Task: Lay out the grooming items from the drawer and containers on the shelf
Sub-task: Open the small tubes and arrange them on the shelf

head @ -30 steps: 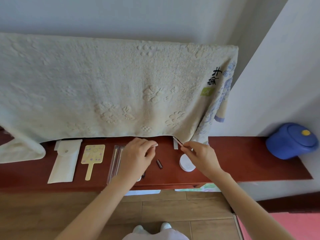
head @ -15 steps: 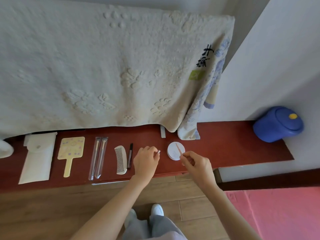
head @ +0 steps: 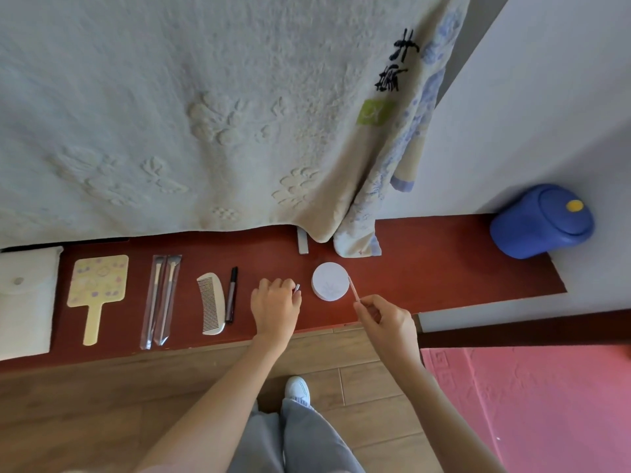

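Both hands sit almost where they were half a second ago. Left hand [head: 276, 307] curls over the shelf [head: 444, 268], pinching a small silver-tipped item [head: 296, 288] that points away. Right hand [head: 386, 319] pinches a thin pink stick [head: 353, 289], angled up-left, its tip over the round white case [head: 330, 280] just beyond.

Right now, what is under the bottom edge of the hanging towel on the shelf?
A small pale flat strip pokes out from under the towel onto the red shelf. Its upper end is covered, so what it is cannot be told.
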### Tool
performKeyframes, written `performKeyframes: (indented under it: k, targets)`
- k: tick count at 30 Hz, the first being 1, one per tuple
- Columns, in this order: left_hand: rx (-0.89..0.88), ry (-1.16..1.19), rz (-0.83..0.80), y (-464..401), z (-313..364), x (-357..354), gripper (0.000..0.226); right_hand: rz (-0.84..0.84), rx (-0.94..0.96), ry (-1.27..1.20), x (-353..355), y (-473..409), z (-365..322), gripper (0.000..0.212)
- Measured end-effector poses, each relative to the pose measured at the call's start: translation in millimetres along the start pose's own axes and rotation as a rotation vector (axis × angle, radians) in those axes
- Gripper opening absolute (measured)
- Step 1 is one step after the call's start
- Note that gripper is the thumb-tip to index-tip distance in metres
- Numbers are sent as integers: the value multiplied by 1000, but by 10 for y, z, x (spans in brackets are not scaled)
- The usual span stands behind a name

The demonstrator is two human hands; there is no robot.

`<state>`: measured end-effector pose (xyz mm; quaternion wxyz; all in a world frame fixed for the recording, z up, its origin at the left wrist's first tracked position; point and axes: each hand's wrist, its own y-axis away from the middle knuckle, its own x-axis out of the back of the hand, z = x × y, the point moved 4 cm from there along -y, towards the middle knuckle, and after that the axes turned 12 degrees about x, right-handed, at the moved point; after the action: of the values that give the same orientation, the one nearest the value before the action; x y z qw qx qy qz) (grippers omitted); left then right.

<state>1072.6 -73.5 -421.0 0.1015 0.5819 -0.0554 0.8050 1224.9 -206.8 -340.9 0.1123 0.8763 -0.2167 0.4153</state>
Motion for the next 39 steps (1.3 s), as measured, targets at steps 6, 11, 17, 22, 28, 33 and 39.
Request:
performKeyframes:
  k: [6, 11, 17, 22, 28, 33, 39]
  targets:
    - [-14, -35, 0, -17, 13, 12, 18, 0, -13, -29, -26, -21, -16, 14]
    - [-47, -9, 41, -24, 11, 163, 18, 23, -63, -191, 26, -100, -120, 12]
    - [-142, 118, 154, 93, 73, 717, 14, -12, -110, -477, 77, -256, -423, 7]
    - [-194, 226, 230, 200, 90, 1251, 17, -52, -68, -687, 125, -345, -859, 5]
    - [-244, 270, 250, 253, 70, 1768, 36, -66, -45, -956, 192, -427, -1392, 13]
    - [-223, 280, 315, 270, -24, 2033, 23, -92, -3, -988, 166, -458, -1652, 14]
    - [-137, 243, 403, 144, -178, 2219, 15, -56, 84, -776, 155, -487, -1689, 15]
